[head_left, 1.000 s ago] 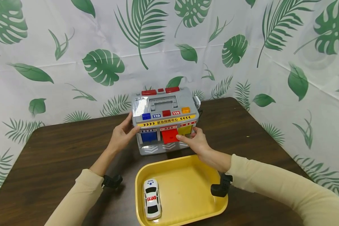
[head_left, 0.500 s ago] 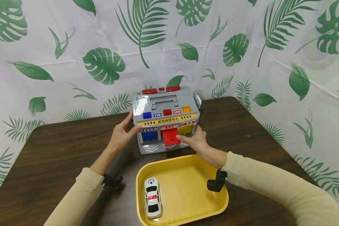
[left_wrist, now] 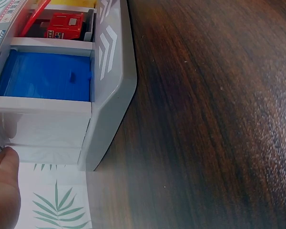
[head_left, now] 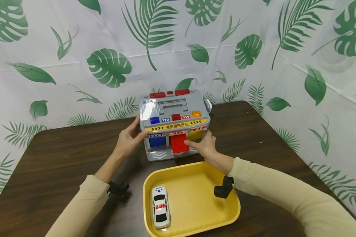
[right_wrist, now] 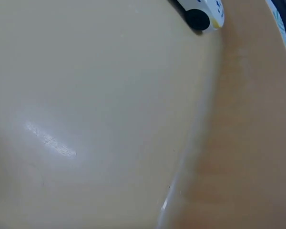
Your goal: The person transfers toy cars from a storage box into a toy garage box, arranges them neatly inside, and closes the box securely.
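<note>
A grey toy garage [head_left: 152, 112] stands at the back of the table in the head view. Its blue door [head_left: 157, 141] hangs down and its red door [head_left: 178, 144] tilts outward. Inside the red bay, the left wrist view shows a red toy vehicle [left_wrist: 66, 26]. My left hand [head_left: 127, 141] grips the garage's left end, thumb over the front edge. At the right front corner, my right hand [head_left: 207, 146] holds the garage with its fingers at the side, partly hidden, and its thumb against the red door's edge. A yellow door [head_left: 194, 135] sits beside that hand.
A yellow tray [head_left: 146, 210] lies in front of the garage, under my right forearm. A white toy police car [head_left: 160, 206] rests along its left side. The dark wooden table [head_left: 62, 164] meets a leaf-patterned cloth [head_left: 166, 72] behind.
My right wrist and forearm have shifted left, and the right hand's raised fingers have settled against the garage's side. The red door's lower edge sits slightly lower. My left hand keeps its grip.
</note>
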`<state>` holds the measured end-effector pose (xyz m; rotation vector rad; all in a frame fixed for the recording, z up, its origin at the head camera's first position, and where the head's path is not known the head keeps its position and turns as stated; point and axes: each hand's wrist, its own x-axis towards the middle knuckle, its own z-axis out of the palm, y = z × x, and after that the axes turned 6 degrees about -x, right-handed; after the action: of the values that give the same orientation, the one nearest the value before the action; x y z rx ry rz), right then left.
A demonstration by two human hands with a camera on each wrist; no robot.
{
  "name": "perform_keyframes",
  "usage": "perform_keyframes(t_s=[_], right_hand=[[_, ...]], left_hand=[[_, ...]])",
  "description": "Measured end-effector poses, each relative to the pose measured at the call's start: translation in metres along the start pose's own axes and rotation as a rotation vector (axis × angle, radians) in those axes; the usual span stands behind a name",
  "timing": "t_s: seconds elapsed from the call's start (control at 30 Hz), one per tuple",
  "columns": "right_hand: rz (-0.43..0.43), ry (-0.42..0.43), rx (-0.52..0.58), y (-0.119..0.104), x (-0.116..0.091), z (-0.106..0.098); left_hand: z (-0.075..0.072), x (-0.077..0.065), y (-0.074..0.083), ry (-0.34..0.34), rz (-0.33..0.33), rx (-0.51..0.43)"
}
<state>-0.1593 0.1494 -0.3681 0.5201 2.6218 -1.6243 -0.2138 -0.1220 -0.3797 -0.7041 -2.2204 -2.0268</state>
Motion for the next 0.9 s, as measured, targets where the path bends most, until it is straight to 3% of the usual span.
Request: perform_keyframes(t_s=[0.9], right_hand=[[0.076, 0.116, 0.015, -0.005, 0.008, 0.012]], left_hand=[[0.000, 0.000, 0.001, -0.021, 0.012, 0.049]])
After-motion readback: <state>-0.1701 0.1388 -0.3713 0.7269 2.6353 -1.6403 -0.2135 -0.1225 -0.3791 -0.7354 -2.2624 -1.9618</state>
